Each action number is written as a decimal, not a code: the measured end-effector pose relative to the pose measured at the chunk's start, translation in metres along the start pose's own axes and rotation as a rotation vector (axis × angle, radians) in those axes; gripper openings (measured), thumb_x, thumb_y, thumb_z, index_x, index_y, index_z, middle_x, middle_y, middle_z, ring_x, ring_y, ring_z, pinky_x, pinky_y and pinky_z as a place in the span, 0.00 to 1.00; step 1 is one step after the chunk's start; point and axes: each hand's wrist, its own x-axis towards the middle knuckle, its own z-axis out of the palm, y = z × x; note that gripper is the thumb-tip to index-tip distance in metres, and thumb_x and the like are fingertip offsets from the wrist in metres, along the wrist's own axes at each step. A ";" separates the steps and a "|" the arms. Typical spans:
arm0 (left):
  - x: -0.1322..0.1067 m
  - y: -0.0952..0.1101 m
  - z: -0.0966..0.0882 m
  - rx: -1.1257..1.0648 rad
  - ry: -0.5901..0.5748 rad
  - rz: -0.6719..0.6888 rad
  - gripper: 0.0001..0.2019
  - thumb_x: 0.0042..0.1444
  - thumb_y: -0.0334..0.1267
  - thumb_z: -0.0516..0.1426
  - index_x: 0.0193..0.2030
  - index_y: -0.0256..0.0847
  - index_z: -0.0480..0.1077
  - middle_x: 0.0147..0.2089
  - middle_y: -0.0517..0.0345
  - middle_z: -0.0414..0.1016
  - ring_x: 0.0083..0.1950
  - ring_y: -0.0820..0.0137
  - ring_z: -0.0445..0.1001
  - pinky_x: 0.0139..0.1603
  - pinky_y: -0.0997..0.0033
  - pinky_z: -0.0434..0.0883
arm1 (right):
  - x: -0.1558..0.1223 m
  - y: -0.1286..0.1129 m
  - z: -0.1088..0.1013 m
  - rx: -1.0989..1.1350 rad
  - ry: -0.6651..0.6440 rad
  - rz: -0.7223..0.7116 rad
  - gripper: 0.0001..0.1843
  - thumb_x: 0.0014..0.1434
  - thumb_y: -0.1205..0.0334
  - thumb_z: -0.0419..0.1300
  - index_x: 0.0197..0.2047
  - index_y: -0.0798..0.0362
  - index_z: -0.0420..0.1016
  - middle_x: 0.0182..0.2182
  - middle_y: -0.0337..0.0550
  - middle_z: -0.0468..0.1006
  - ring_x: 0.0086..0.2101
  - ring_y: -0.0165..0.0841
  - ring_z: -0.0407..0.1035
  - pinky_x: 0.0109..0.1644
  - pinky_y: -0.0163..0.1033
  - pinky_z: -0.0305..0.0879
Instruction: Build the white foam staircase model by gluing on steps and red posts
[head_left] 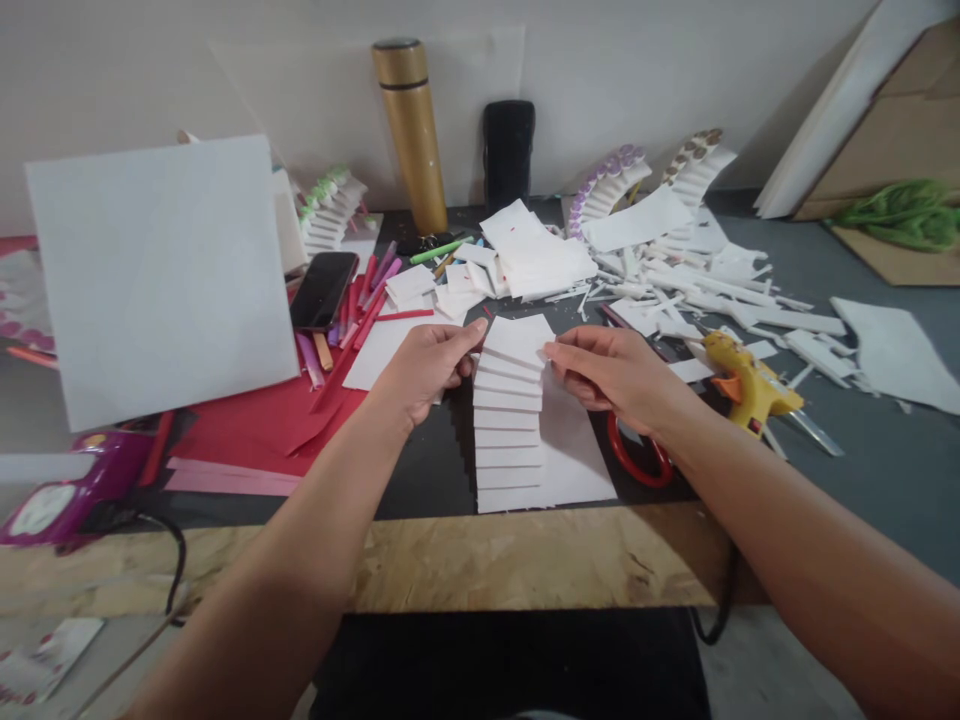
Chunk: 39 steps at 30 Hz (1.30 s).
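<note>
Staircase [508,425] apparently in both hands [431,368] [621,372]

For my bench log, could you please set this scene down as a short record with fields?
Between hands: stepped white pieces
Left hand: at their upper left edge
Right hand: at their upper right edge
Left side: black phone, red sheets
Right side: yellow glue gun, white scraps
Behind: gold flask, black case
</note>
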 end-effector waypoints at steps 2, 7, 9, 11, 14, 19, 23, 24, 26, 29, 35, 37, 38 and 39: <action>0.000 0.000 0.000 0.012 0.016 0.002 0.15 0.59 0.44 0.63 0.29 0.34 0.75 0.19 0.62 0.63 0.20 0.82 0.58 0.18 0.82 0.49 | 0.000 -0.001 0.001 0.005 0.006 -0.004 0.21 0.49 0.51 0.75 0.28 0.55 0.71 0.16 0.31 0.63 0.17 0.20 0.51 0.17 0.29 0.39; -0.002 0.000 0.001 0.049 0.023 0.004 0.16 0.57 0.44 0.64 0.26 0.34 0.72 0.19 0.63 0.64 0.20 0.82 0.59 0.19 0.82 0.52 | 0.000 -0.002 0.001 0.009 0.009 -0.010 0.21 0.47 0.51 0.76 0.28 0.56 0.72 0.16 0.30 0.62 0.17 0.19 0.51 0.17 0.29 0.40; -0.003 0.001 0.002 0.055 0.022 0.008 0.15 0.56 0.43 0.64 0.25 0.35 0.71 0.19 0.63 0.64 0.20 0.82 0.59 0.20 0.82 0.53 | 0.000 -0.001 0.000 0.014 0.005 -0.019 0.21 0.47 0.51 0.77 0.29 0.56 0.72 0.17 0.31 0.64 0.17 0.19 0.52 0.17 0.29 0.40; -0.003 0.001 0.003 0.052 0.024 0.009 0.15 0.55 0.42 0.64 0.24 0.35 0.71 0.19 0.63 0.64 0.20 0.82 0.59 0.21 0.81 0.54 | 0.000 -0.001 0.001 0.020 0.002 -0.028 0.22 0.46 0.51 0.77 0.29 0.56 0.73 0.17 0.31 0.63 0.17 0.19 0.51 0.17 0.29 0.40; -0.003 0.001 0.003 0.034 0.013 0.015 0.15 0.54 0.42 0.65 0.24 0.35 0.70 0.19 0.63 0.64 0.20 0.82 0.59 0.21 0.81 0.53 | 0.000 0.000 0.001 0.030 0.002 -0.032 0.22 0.45 0.51 0.77 0.29 0.56 0.73 0.16 0.30 0.63 0.17 0.19 0.51 0.17 0.29 0.40; -0.001 -0.001 0.003 0.006 -0.008 0.017 0.15 0.53 0.41 0.65 0.24 0.34 0.70 0.19 0.64 0.63 0.19 0.83 0.57 0.20 0.81 0.51 | 0.001 0.001 0.000 0.038 -0.001 -0.045 0.22 0.45 0.51 0.78 0.29 0.56 0.73 0.16 0.30 0.63 0.16 0.19 0.52 0.18 0.29 0.40; -0.001 -0.002 0.002 -0.005 -0.016 0.017 0.14 0.54 0.41 0.65 0.24 0.35 0.69 0.19 0.64 0.63 0.19 0.83 0.56 0.19 0.81 0.50 | 0.001 0.001 0.001 0.035 -0.005 -0.048 0.22 0.45 0.52 0.77 0.29 0.56 0.73 0.15 0.30 0.62 0.16 0.19 0.51 0.18 0.29 0.39; -0.001 -0.002 0.002 -0.008 -0.017 0.018 0.14 0.54 0.40 0.65 0.24 0.34 0.69 0.19 0.64 0.62 0.19 0.83 0.56 0.19 0.81 0.50 | 0.001 0.001 0.001 0.035 -0.004 -0.048 0.21 0.45 0.52 0.77 0.29 0.56 0.73 0.15 0.30 0.62 0.16 0.19 0.51 0.18 0.29 0.39; -0.001 -0.002 0.002 -0.013 -0.019 0.018 0.15 0.53 0.40 0.66 0.23 0.34 0.69 0.18 0.65 0.62 0.19 0.83 0.56 0.19 0.81 0.50 | 0.000 0.000 0.001 0.032 -0.002 -0.047 0.21 0.46 0.52 0.77 0.29 0.56 0.73 0.15 0.30 0.62 0.16 0.19 0.51 0.18 0.29 0.39; -0.001 -0.002 0.003 -0.016 -0.028 0.018 0.15 0.54 0.40 0.66 0.23 0.34 0.69 0.19 0.64 0.63 0.19 0.83 0.57 0.19 0.81 0.50 | 0.000 -0.001 0.001 0.025 0.003 -0.041 0.21 0.46 0.52 0.77 0.29 0.56 0.73 0.15 0.30 0.63 0.16 0.19 0.51 0.18 0.30 0.39; -0.001 0.000 0.002 -0.027 -0.029 -0.002 0.16 0.57 0.44 0.64 0.25 0.33 0.73 0.19 0.61 0.64 0.19 0.83 0.57 0.18 0.81 0.48 | -0.001 -0.003 0.001 -0.010 -0.005 -0.002 0.21 0.48 0.50 0.75 0.27 0.55 0.72 0.16 0.30 0.62 0.17 0.20 0.51 0.18 0.30 0.37; -0.001 0.001 0.001 -0.046 -0.006 -0.007 0.17 0.57 0.46 0.64 0.27 0.33 0.74 0.19 0.60 0.65 0.19 0.82 0.58 0.17 0.81 0.47 | -0.001 -0.002 0.001 -0.006 -0.013 0.002 0.21 0.48 0.50 0.75 0.27 0.55 0.71 0.16 0.30 0.61 0.17 0.20 0.51 0.18 0.30 0.37; -0.001 0.001 0.001 -0.052 0.003 -0.008 0.17 0.56 0.47 0.64 0.28 0.33 0.75 0.19 0.60 0.65 0.19 0.82 0.58 0.17 0.81 0.47 | -0.001 -0.002 0.001 -0.005 -0.015 0.003 0.21 0.48 0.50 0.75 0.27 0.55 0.71 0.16 0.30 0.62 0.17 0.20 0.51 0.18 0.31 0.37; 0.000 0.001 0.001 -0.053 0.009 -0.008 0.17 0.56 0.47 0.65 0.28 0.33 0.75 0.19 0.60 0.65 0.19 0.82 0.58 0.17 0.81 0.47 | -0.001 -0.002 0.001 -0.006 -0.015 0.002 0.21 0.48 0.50 0.75 0.27 0.55 0.71 0.17 0.30 0.62 0.17 0.20 0.51 0.18 0.31 0.37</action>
